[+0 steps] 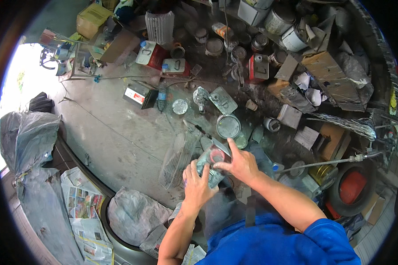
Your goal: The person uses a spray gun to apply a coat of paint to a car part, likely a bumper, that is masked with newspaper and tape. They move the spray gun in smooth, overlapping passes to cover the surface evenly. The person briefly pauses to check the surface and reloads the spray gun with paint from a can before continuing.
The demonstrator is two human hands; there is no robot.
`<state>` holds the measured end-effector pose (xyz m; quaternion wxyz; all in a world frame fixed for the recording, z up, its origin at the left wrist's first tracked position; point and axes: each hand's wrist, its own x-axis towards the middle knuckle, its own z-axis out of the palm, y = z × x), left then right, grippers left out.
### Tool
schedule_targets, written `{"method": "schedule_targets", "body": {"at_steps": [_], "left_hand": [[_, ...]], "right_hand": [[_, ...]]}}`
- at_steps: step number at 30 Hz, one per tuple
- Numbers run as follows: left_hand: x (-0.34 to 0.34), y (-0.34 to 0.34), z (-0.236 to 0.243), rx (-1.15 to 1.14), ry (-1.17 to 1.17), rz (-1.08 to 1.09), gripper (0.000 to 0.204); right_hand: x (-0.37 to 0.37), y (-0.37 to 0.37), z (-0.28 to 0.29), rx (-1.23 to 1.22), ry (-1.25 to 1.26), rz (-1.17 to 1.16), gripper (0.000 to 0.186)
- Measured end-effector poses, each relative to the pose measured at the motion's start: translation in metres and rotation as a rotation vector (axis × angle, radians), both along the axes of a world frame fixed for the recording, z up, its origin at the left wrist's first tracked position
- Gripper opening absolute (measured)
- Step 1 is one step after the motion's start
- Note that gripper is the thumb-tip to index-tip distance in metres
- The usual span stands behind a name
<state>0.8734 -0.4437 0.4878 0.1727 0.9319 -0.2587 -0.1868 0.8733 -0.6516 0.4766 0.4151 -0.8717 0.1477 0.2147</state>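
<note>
A grimy grey-green container [213, 177] with a reddish ring [216, 155] on its upper face is held in front of my legs. My left hand [197, 185] is closed on its near left side, fingers spread over the surface. From the right, my right hand [241, 165] grips it, thumb by the ring and index finger stretched along the far edge. A flat grey blade-like piece [221, 146] lies along that edge, in line with a dark stick [198, 128]; whether my right hand also pinches this piece, I cannot tell.
Beyond my hands stand an open round can [228, 126], a metal canister [223, 100] and a spray gun [200, 98]. A wire rack [179, 159] lies to the left. Newspaper-masked car bodywork [82, 198] fills the lower left; a hose [318, 164] stretches at right.
</note>
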Motion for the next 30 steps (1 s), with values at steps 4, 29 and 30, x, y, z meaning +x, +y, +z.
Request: {"method": "schedule_targets", "body": {"at_steps": [4, 29, 30], "left_hand": [[0.006, -0.009, -0.080, 0.113, 0.052, 0.269, 0.090], [-0.008, -0.055, -0.434, 0.168, -0.099, 0.806, 0.101], [-0.011, -0.054, -0.441, 0.195, -0.086, 0.813, 0.103]], "right_hand": [[-0.001, -0.020, -0.039, 0.125, 0.075, -0.280, 0.086], [-0.164, -0.141, -0.111, 0.518, 0.427, -0.964, 0.016], [-0.168, -0.141, -0.113, 0.524, 0.434, -0.977, 0.016]]}}
